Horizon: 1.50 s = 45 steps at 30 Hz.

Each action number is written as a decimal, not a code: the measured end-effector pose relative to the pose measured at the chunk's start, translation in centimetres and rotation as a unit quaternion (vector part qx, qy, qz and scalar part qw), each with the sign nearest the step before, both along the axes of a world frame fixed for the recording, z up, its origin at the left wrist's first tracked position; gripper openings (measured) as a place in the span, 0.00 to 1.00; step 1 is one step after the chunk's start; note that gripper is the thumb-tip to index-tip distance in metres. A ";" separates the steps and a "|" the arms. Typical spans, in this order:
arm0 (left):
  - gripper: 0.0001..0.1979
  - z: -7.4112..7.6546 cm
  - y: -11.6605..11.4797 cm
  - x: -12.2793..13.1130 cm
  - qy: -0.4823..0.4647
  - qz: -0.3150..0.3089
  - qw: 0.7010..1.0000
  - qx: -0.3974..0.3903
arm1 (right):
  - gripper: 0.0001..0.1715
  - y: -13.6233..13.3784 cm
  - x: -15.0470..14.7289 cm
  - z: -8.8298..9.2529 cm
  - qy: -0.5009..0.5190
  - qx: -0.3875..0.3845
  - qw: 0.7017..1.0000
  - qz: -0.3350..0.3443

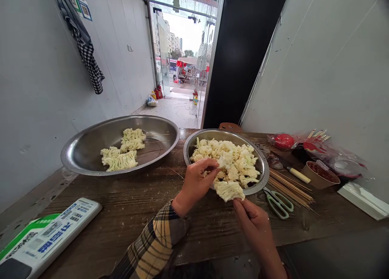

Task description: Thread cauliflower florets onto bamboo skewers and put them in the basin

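Note:
My left hand (pixel 197 181) reaches into the right steel bowl (pixel 263 177) and pinches a cauliflower floret (pixel 225 161) from the heap there. Below the bowl's near rim, my right hand (pixel 252 222) is closed on something thin under a string of cauliflower pieces (pixel 228 189); it looks like a skewer, though the stick itself is hidden. A plaid sleeve covers my left forearm. To the left, a wide steel pan (pixel 88 149) holds a few finished cauliflower skewers (pixel 121 153).
Green-handled scissors (pixel 278 202) and a bundle of bamboo sticks (pixel 288 185) lie right of the bowl. Behind them are a knife (pixel 294 173), a paper cup of red sauce (pixel 320 174) and plastic-wrapped items. A printed box (pixel 45 238) lies near left. Walls close both sides.

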<state>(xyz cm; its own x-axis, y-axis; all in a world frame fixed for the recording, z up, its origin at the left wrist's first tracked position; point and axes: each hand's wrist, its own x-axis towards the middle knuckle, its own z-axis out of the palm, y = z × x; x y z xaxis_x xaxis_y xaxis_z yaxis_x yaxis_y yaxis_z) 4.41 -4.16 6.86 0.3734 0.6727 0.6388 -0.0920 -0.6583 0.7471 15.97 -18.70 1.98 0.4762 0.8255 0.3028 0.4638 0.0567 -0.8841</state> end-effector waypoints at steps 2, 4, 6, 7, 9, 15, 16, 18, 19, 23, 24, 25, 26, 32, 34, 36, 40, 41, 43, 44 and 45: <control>0.03 0.1 -0.1 -0.1 0.014 0.000 1.000 0.011 | 0.22 0.0 0.2 0.0 -0.010 0.004 1.000 -0.003; 0.03 0.4 -0.1 -0.2 0.026 -0.003 1.000 0.013 | 0.22 0.0 0.4 0.0 -0.019 0.008 1.000 -0.003; 0.03 0.6 -0.1 -0.3 0.038 -0.008 0.999 0.006 | 0.22 0.1 0.6 0.0 -0.028 0.012 1.000 0.002; 0.03 0.7 -0.2 -0.4 0.042 -0.012 0.999 0.001 | 0.22 0.2 0.7 0.0 -0.032 0.014 0.999 0.005; 0.04 0.8 -0.1 -0.5 0.050 -0.025 0.998 -0.012 | 0.21 0.2 0.9 0.0 -0.037 0.015 0.999 0.009; 0.06 0.5 0.1 -0.4 0.044 -0.069 0.993 -0.085 | 0.22 0.2 1.1 -0.3 -0.039 0.012 0.999 0.001; 0.06 0.4 0.1 -0.4 0.042 -0.072 0.992 -0.095 | 0.22 0.2 1.0 -0.2 -0.031 0.010 0.999 0.003; 0.05 0.5 0.1 -0.4 0.044 -0.072 0.991 -0.106 | 0.22 0.3 0.8 -0.1 -0.015 0.010 1.000 0.005; 0.05 0.6 0.0 -0.5 0.045 -0.070 0.991 -0.108 | 0.21 0.3 0.7 0.0 -0.008 0.010 1.000 0.006; 0.03 1.0 -0.3 -0.4 0.073 -0.084 0.990 -0.091 | 0.21 0.7 0.2 0.4 0.018 0.016 1.000 0.001; 0.03 1.1 -0.4 -0.4 0.083 -0.093 0.988 -0.088 | 0.22 0.9 0.2 0.5 0.026 0.017 1.000 -0.002; 0.03 1.1 -0.4 -0.3 0.089 -0.100 0.987 -0.091 | 0.22 1.1 0.2 0.6 0.036 0.018 0.999 -0.004; 0.04 1.2 -0.5 -0.3 0.090 -0.105 0.985 -0.101 | 0.23 1.3 0.1 0.6 0.050 0.019 0.999 -0.004; 0.11 1.4 -0.4 -0.3 0.009 -0.163 0.956 -0.243 | 0.22 1.6 -0.4 0.6 0.142 0.029 0.989 0.010; 0.14 1.5 -0.5 -0.3 -0.015 -0.170 0.950 -0.262 | 0.22 1.5 -0.7 0.5 0.143 0.033 0.989 0.007; 0.15 1.4 -0.5 -0.4 0.002 -0.166 0.955 -0.246 | 0.23 1.5 -0.9 0.5 0.135 0.035 0.990 0.008; 0.15 1.2 -0.5 -0.3 0.059 -0.160 0.963 -0.208 | 0.24 1.8 -1.4 0.7 0.100 0.035 0.994 0.004; 0.15 1.2 -0.5 -0.3 0.060 -0.158 0.963 -0.209 | 0.25 1.9 -1.5 0.8 0.089 0.035 0.995 0.004; 0.14 1.0 -0.4 -0.2 0.043 -0.152 0.961 -0.227 | 0.23 2.1 -1.6 0.9 0.073 0.033 0.997 0.012; 0.14 1.0 -0.3 -0.2 0.028 -0.151 0.958 -0.241 | 0.20 2.2 -1.7 1.0 0.072 0.030 0.997 0.017; 0.14 0.9 -0.2 -0.2 0.011 -0.151 0.955 -0.255 | 0.18 2.2 -1.7 1.0 0.075 0.028 0.997 0.019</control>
<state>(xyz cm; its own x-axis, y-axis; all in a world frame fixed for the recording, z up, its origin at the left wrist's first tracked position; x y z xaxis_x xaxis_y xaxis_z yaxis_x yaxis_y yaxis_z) 4.23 -4.40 7.74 0.6091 0.7538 0.2463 -0.2004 -0.1543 0.9675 14.27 -16.50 3.03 0.4881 0.8278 0.2766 0.3224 0.1235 -0.9385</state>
